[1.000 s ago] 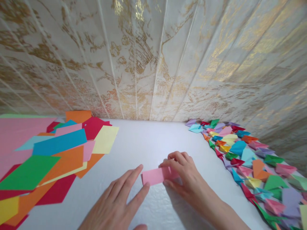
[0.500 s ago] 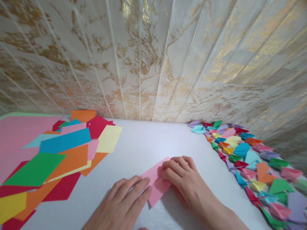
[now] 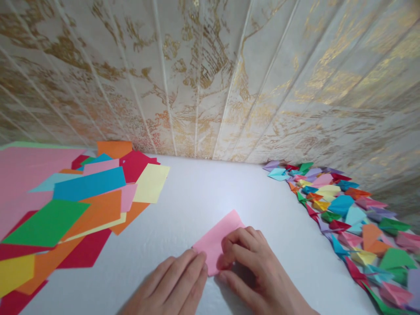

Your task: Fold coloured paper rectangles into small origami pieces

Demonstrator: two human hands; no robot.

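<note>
A pink sheet of paper lies slanted on the white table in front of me. My left hand rests flat, its fingers stretched out and side by side, with the tips pressing on the paper's left edge. At the paper's right side is my right hand, fingers curled over it and thumb by its near corner. The curled fingers hide that edge, so any fold beneath them is not visible.
Many coloured paper pieces, such as a green sheet and a blue sheet, overlap on the left. Rows of small folded paper shapes line the right. A white curtain with gold patterns hangs behind the white table.
My right hand has shifted toward me along the paper, and its thumb now shows at the near corner. More of the paper's far end is uncovered. The view has tilted slightly.
</note>
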